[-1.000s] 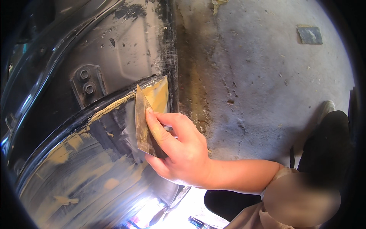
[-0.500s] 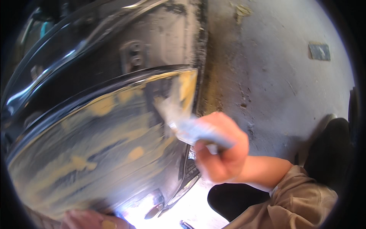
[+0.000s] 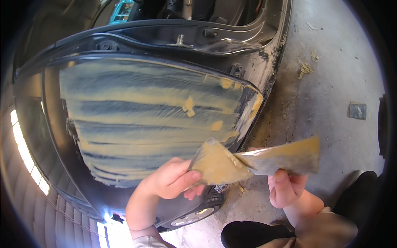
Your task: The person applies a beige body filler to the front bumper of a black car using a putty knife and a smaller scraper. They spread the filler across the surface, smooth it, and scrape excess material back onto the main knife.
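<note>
A dark car body panel (image 3: 153, 118) is streaked with beige filler, with thicker yellow dabs near its right end. In front of its lower right, my left hand (image 3: 171, 178) is closed on a flat filler spreader (image 3: 221, 167) smeared with filler. My right hand (image 3: 286, 189) pinches a second spreader (image 3: 285, 156) from below, its blade bowed and coated yellow-brown toward the right. The two blades meet, the right one's left edge against the left one's face. Both are held off the panel.
Above the panel runs the car's black sill (image 3: 182, 41). A wheel (image 3: 196, 217) shows below. On the grey floor to the right lie a dark square pad (image 3: 357, 111) and a crumpled yellowish scrap (image 3: 305, 69). My dark shoe (image 3: 248, 234) is at the bottom.
My right hand has left the panel's right edge, bringing its spreader back toward me. My left hand has come from the lower left to meet it, and the view has shifted.
</note>
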Demonstrator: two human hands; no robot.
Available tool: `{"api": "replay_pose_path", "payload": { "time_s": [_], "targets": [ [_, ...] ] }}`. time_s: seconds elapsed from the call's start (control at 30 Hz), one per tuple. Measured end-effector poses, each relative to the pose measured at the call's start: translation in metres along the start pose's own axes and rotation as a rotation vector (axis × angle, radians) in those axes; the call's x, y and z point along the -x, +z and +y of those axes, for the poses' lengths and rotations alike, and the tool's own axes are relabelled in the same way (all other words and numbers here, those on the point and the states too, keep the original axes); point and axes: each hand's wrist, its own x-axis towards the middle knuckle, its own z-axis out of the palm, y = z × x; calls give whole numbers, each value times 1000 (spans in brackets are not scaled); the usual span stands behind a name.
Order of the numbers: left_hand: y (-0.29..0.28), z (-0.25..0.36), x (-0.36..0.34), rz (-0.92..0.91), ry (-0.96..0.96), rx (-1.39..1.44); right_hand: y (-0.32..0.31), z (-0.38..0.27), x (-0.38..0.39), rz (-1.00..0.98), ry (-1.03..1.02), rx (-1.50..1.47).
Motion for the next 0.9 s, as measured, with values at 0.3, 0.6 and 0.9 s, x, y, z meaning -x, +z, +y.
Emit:
{"api": "replay_pose_path", "payload": {
  "time_s": [0.3,0.6,0.9],
  "targets": [
    [32,-11,37,262,70,285,0,-16,-8,-573,11,543],
    [77,-41,11,732,230,404,2,18,31,276,576,-83],
    [105,-98,-25,422,142,940,34,-4,33,186,910,-395]
  ]
}}
